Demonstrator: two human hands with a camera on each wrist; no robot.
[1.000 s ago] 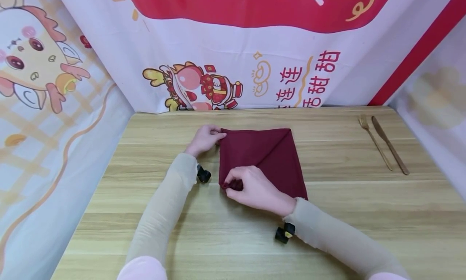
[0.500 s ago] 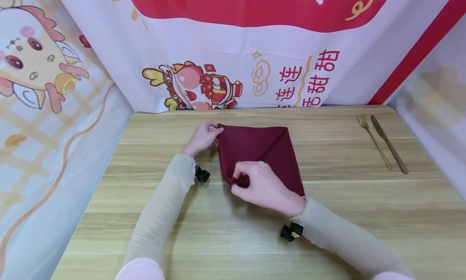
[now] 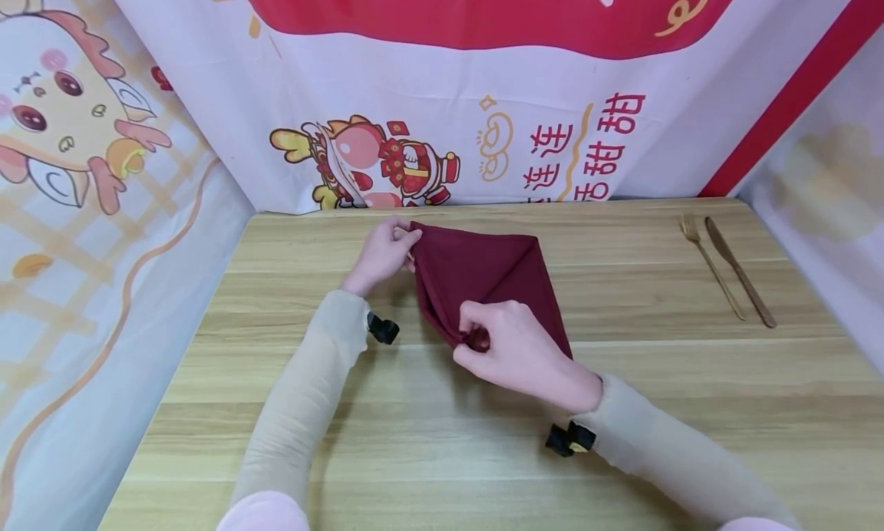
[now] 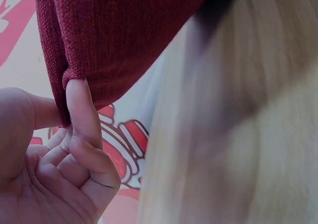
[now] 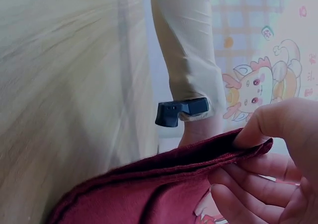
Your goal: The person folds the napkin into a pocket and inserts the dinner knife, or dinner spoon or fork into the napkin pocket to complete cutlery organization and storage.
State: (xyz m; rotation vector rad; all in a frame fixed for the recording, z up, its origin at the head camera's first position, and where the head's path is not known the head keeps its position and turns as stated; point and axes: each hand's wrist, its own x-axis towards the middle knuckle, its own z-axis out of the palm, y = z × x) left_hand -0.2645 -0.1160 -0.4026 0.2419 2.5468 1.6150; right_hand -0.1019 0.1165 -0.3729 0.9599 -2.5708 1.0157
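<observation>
A dark red folded cloth (image 3: 476, 262) lies at mid-table in the head view, its left side raised off the wood, a diagonal fold line crossing it. My left hand (image 3: 383, 251) pinches its far left corner; in the left wrist view, the thumb and forefinger of that hand (image 4: 64, 154) grip the layered cloth (image 4: 119, 35). The near left corner is pinched by my right hand (image 3: 521, 351). Seen from the right wrist, thumb and fingers of this hand (image 5: 278, 169) hold the layered edges of the cloth (image 5: 164, 174), which part slightly beside the thumb.
A gold fork (image 3: 711, 266) and a gold knife (image 3: 740, 272) lie side by side at the right of the wooden table (image 3: 414, 454). A printed white and red curtain (image 3: 414, 78) hangs behind the far edge, with more printed fabric at both sides.
My right hand has moved right and slightly away from me with the near left corner. My left hand has shifted a little farther away. The cloth's left side has lifted and slanted.
</observation>
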